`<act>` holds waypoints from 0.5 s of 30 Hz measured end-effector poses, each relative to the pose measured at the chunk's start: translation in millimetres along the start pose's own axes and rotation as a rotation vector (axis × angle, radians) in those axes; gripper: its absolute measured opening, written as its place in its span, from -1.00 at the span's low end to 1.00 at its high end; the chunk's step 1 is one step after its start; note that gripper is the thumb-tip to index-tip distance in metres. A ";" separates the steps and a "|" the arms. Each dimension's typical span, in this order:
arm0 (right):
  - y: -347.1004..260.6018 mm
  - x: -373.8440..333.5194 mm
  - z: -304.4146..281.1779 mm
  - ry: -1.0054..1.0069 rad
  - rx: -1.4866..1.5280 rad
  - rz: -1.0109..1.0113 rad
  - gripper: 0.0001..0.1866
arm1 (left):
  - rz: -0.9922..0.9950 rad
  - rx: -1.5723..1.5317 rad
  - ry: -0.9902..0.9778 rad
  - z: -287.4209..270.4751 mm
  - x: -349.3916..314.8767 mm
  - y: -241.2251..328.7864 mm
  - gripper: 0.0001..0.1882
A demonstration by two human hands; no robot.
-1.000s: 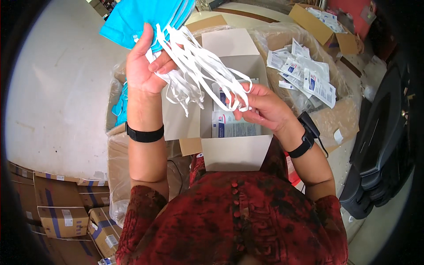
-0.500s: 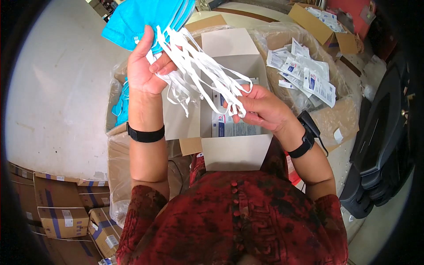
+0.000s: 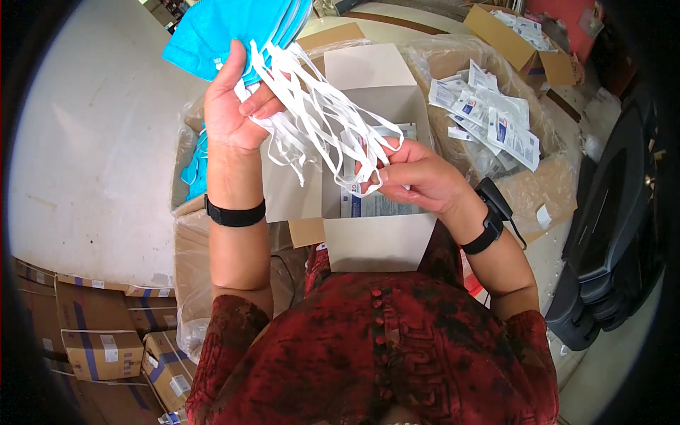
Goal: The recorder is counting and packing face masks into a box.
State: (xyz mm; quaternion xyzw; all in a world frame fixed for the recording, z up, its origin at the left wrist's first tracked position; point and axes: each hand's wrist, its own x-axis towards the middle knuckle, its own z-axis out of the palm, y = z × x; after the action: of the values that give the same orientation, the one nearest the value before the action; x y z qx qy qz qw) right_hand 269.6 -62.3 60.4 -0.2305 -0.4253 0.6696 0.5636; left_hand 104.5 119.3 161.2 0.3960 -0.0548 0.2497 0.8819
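- Basically, left hand (image 3: 237, 117) clamped on blue masks (image 3: 219, 35) beyond its palm, likely keeping the stack aligned.
- White straps (image 3: 304, 106) span between hands, over open box (image 3: 379, 244).
- Right hand (image 3: 421, 176) pinches strap loops, presumably against tangling.

Stacked blue masks (image 3: 212, 39) trail bunched white straps (image 3: 289, 85) rightward.

Straps (image 3: 289, 88) bridge the gap between left hand (image 3: 237, 113) and right hand (image 3: 421, 173), barring a straight pass. On the grip's near side, space opens between the forearms (image 3: 239, 258) above the box (image 3: 380, 244); right of the right hand, heaped pouches (image 3: 506, 127) stand in the way.
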 end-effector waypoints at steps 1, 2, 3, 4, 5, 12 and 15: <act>3.2 1.2 -1.3 -0.010 0.017 -0.014 -0.74 | 0.000 0.001 0.000 0.9 -0.2 -0.4 -0.44; 5.1 2.2 -1.6 -0.020 0.033 -0.028 -0.75 | 0.005 0.014 -0.001 1.8 -0.6 -0.8 -0.44; 4.7 2.6 -0.3 -0.021 0.034 -0.029 -0.75 | 0.011 0.027 -0.002 2.8 -0.9 -1.2 -0.44; 3.7 2.6 1.4 -0.017 0.022 -0.030 -0.75 | 0.009 0.028 -0.002 4.0 -0.9 -2.0 -0.44; 3.2 2.8 2.2 -0.013 0.011 -0.031 -0.75 | 0.011 0.026 0.003 5.3 -0.9 -2.8 -0.43; 6.8 4.6 -0.6 0.028 0.009 0.004 -0.77 | 0.006 0.046 -0.013 5.8 -1.9 -1.8 -0.41; 4.8 3.5 0.8 0.063 -0.018 0.028 -0.77 | 0.000 0.048 -0.025 4.2 -2.6 0.0 -0.42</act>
State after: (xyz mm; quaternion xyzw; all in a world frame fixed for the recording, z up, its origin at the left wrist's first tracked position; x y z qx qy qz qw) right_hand 265.4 -59.2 57.5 -0.2624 -0.4099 0.6659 0.5654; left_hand 102.7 115.2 163.2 0.4202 -0.0600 0.2459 0.8714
